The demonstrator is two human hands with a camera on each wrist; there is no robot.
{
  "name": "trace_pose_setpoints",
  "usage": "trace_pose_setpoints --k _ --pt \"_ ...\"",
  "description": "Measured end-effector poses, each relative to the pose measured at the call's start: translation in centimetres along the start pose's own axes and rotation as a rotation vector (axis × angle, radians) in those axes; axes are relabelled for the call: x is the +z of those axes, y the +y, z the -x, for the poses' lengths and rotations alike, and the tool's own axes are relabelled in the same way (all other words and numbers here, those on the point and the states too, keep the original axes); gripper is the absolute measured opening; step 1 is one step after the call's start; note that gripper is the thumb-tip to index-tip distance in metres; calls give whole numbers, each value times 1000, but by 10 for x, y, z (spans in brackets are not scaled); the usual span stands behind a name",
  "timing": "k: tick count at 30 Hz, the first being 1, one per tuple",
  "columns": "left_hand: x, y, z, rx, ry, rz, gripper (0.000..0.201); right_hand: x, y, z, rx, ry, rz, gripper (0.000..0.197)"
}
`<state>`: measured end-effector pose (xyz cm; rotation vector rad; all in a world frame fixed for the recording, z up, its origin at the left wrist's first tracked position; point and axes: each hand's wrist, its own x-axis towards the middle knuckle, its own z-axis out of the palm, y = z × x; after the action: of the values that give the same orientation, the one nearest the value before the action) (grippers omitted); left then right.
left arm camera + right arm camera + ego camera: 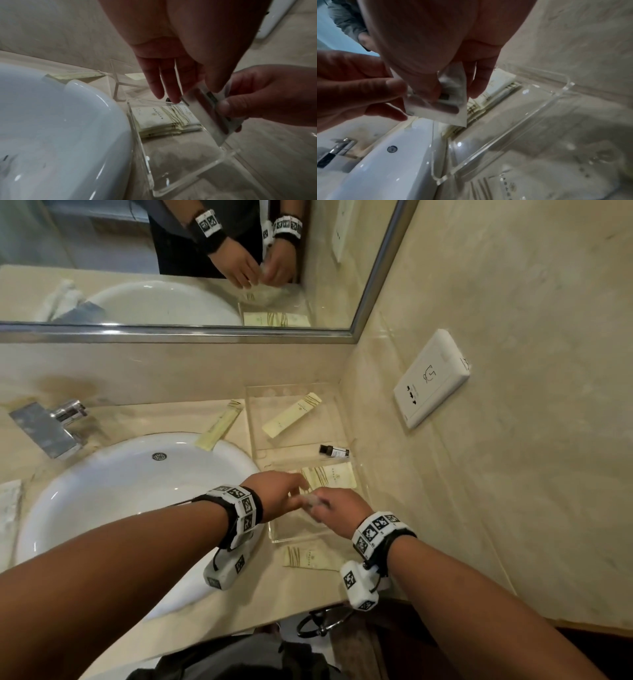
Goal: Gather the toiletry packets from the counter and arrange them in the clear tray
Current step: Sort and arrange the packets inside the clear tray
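Note:
Over the near compartment of the clear tray, both hands hold a small clear plastic packet. My right hand pinches it between thumb and fingers. My left hand pinches its other edge, the remaining fingers straight. A stack of cream packets lies in that compartment's far part. A long cream packet sits in the far compartment. Another long one lies by the sink, and a flat one lies before the tray.
A small dark bottle lies in the tray's middle strip. The white sink and faucet are to the left. A wall socket is on the right wall, close beside the tray. A towel ring hangs below the counter edge.

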<state>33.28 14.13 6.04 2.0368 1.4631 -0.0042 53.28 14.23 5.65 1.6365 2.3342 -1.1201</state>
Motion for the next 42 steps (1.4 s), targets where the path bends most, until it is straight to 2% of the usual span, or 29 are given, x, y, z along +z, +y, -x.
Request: trace_pose_setpoints --k 5,9,12,16,21,27,31,33,38,42 --pt "3 -1 -5 -66 -10 -115 20 19 4 -13 122 118 -305 22" --pt "6 -12 -7 -151 -12 -102 26 21 14 -23 249 214 -487 5" --pt "9 -18 -11 -206 -75 -80 31 17 18 -32 310 296 -571 8" --pt "11 -23 -15 -210 -102 -31 32 9 19 -46 319 340 -471 17" --pt "8 -36 -19 -137 -88 -19 34 -14 36 -60 459 454 -282 27" --pt "14 -34 -37 35 -107 -154 49 -36 47 -76 489 369 -140 32" --pt "15 -20 -51 150 -120 -233 53 -32 46 -86 509 323 -34 29" --pt "19 -14 -58 164 -157 -269 60 -27 46 -88 510 326 -16 27" --pt "31 -4 -63 135 -286 -324 69 -11 48 -75 453 423 -49 37" --pt "36 -5 -62 141 -296 -349 65 12 52 -66 228 348 163 32"
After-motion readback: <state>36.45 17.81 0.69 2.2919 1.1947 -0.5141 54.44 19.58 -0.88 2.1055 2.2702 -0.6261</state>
